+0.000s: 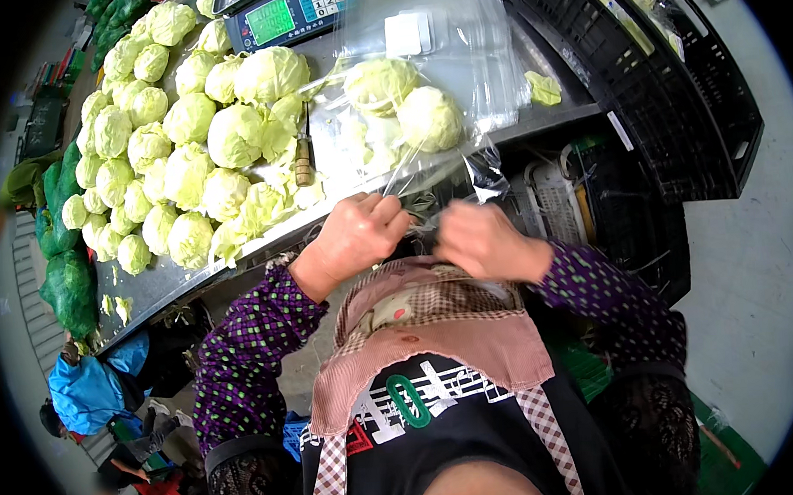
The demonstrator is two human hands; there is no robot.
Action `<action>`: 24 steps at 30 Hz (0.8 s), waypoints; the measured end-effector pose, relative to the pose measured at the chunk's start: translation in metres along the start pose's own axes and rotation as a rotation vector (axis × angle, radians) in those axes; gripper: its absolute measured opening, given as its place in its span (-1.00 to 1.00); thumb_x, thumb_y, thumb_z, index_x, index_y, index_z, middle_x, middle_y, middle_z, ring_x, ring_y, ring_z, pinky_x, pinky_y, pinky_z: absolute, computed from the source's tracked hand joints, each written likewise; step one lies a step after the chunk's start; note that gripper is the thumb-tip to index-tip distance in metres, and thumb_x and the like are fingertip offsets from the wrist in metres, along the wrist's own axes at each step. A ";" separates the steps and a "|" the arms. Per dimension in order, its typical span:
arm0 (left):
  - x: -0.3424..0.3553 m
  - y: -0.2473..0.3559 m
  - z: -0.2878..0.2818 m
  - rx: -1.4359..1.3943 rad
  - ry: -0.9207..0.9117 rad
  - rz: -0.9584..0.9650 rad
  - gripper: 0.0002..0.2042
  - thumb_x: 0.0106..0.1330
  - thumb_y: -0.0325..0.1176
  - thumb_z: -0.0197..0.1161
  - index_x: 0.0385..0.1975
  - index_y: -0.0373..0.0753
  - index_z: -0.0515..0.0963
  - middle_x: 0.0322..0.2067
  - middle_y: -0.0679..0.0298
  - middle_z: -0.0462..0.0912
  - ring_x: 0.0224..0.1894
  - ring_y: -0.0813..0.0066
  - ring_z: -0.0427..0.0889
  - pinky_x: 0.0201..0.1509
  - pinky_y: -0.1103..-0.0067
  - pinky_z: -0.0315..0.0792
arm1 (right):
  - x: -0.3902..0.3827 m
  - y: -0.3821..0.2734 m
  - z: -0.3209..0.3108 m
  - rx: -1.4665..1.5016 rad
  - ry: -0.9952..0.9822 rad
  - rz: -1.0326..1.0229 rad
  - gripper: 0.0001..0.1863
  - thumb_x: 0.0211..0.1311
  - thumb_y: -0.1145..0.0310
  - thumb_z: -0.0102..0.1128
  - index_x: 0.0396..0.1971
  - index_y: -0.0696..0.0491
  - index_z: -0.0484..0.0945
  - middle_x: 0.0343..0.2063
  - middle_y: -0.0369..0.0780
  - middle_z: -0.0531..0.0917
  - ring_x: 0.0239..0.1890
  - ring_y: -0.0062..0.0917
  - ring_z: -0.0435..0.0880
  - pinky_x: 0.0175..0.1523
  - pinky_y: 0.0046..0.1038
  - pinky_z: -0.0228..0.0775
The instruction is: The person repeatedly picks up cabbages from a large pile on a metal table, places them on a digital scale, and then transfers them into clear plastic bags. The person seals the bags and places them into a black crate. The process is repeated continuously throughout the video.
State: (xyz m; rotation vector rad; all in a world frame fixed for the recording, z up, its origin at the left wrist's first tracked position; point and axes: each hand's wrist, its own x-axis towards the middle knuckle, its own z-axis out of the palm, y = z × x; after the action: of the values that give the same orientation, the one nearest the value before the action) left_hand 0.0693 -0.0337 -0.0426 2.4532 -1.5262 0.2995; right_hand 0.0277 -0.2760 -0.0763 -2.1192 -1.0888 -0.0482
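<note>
My left hand (360,234) is closed in a pinch on the gathered mouth of a clear plastic bag (421,164) at the table's near edge. Beside it, a little blurred, my right hand (480,241) is also closed, on the other side of the bag's mouth. Two pale green cabbages lie in the bag on the tabletop: one cabbage (381,86) farther left, the other cabbage (430,118) nearer and to the right. Left of the bag lies a knife with a wooden handle (302,162), its blade pointing away from me.
Many loose cabbages (188,118) cover the table's left part. A digital scale (284,18) stands at the back. Flat clear bags (492,68) are stacked to the right, by black crates (666,81). Green net sacks (67,287) stand beyond the table's left end, near a person in blue (86,389).
</note>
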 end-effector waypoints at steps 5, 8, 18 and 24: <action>-0.015 0.005 0.002 -0.031 0.041 0.018 -0.87 -0.11 -0.42 0.23 -0.60 -0.22 0.40 -0.56 0.28 0.38 -0.52 0.38 0.50 -0.45 0.52 0.45 | -0.263 0.037 0.009 -0.322 -1.166 0.516 -0.67 0.08 0.31 0.25 -0.14 0.08 0.56 -0.17 -0.18 0.58 -0.09 -0.33 0.59 -0.11 -0.15 0.45; -0.010 0.005 -0.001 -0.024 0.033 -0.008 -0.87 -0.13 -0.45 0.21 -0.56 -0.23 0.42 -0.55 0.28 0.39 -0.49 0.37 0.49 -0.39 0.53 0.45 | -0.148 0.019 -0.016 -0.101 -0.554 0.702 -0.58 0.10 0.29 0.26 -0.04 0.15 0.52 -0.15 -0.09 0.54 -0.09 -0.22 0.58 -0.10 -0.22 0.46; 0.003 0.000 -0.005 -0.016 0.028 0.021 -0.87 -0.14 -0.41 0.19 -0.58 -0.22 0.41 -0.56 0.29 0.36 -0.51 0.40 0.49 -0.42 0.53 0.43 | 0.031 0.011 -0.003 0.172 0.124 0.074 -0.77 -0.09 0.52 0.34 -0.34 0.15 0.58 -0.33 -0.17 0.58 -0.28 -0.29 0.56 -0.26 -0.37 0.45; 0.002 0.008 0.006 -0.014 0.005 -0.046 -0.89 -0.13 -0.41 0.18 -0.57 -0.21 0.43 -0.58 0.30 0.37 -0.52 0.43 0.50 -0.44 0.52 0.45 | 0.010 0.001 -0.011 0.069 -0.067 -0.078 -0.83 -0.13 0.47 0.24 -0.48 0.18 0.48 -0.42 -0.15 0.48 -0.30 -0.29 0.49 -0.24 -0.32 0.40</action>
State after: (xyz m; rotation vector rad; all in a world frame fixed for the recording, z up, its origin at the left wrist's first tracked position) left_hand 0.0632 -0.0401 -0.0468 2.4713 -1.4624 0.2856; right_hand 0.0379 -0.2759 -0.0656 -2.0292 -1.1954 0.0236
